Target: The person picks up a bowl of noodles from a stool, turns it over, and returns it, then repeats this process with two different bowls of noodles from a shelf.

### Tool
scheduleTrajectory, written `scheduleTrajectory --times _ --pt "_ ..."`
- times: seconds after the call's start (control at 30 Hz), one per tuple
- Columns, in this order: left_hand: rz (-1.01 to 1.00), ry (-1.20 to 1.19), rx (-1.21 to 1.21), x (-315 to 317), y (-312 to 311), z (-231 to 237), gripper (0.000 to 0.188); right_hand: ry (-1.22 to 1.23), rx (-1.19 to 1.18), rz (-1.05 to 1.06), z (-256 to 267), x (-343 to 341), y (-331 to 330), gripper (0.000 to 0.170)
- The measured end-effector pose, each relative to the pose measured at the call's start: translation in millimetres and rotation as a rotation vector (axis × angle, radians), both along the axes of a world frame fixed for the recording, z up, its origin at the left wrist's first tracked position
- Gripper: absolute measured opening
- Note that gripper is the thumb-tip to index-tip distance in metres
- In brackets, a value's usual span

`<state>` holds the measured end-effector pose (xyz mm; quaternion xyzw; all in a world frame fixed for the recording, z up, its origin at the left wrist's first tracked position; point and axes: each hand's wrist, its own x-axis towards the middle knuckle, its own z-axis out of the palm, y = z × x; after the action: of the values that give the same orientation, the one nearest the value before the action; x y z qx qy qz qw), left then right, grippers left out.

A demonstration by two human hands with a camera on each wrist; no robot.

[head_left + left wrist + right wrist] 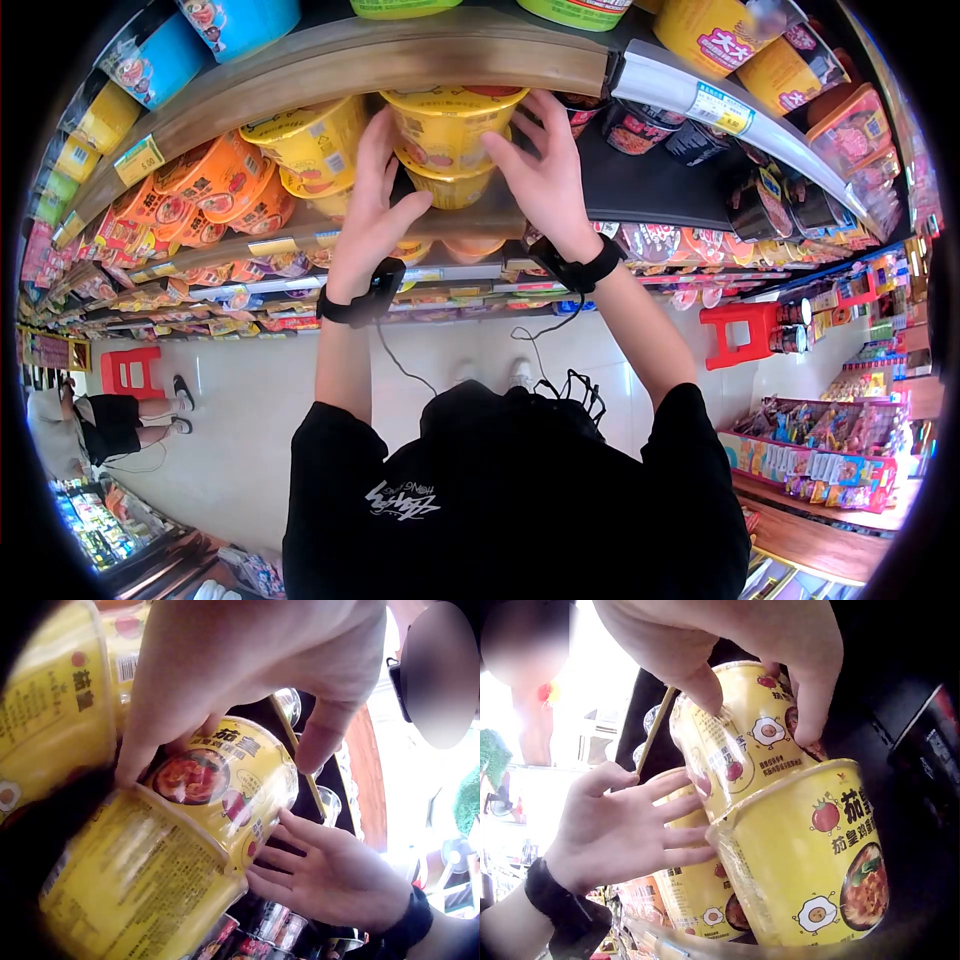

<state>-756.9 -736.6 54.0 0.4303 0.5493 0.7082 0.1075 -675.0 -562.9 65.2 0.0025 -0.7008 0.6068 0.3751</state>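
Observation:
Two yellow instant noodle tubs stand stacked at the shelf front, the upper tub (455, 125) over the lower tub (447, 190). A tomato and a fried egg are printed on them. My right hand (545, 170) grips the upper tub, thumb on its front and fingers round its right side. My left hand (375, 205) lies along the stack's left side, fingers straight and thumb held away. In the right wrist view, the left hand's (622, 825) fingertips are right at the tubs. The left wrist view shows the right hand (330, 877) against the tub (225, 787) with a noodle picture.
More yellow tubs (315, 145) and orange tubs (235, 190) line the shelf on the left. Dark cups (640, 125) stand to the right. A wooden shelf edge (400, 62) runs above the hands. Red stools (735, 335) stand on the floor, and another person's legs (160, 420) show at left.

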Motion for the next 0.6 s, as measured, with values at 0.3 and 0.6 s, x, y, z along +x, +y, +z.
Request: scheduleTrajectory --times 0.3,0.6 --pt "0.036 -0.078 -0.053 -5.1 -0.1 -2.6 0.087 -0.009 0.007 -0.012 2.2 -4.8 -4.3 0.062" --pt "0.018 -0.068 -0.048 -8.8 -1.3 -4.9 0.088 0.002 -0.008 -0.011 0.8 -4.4 -8.6 0.064"
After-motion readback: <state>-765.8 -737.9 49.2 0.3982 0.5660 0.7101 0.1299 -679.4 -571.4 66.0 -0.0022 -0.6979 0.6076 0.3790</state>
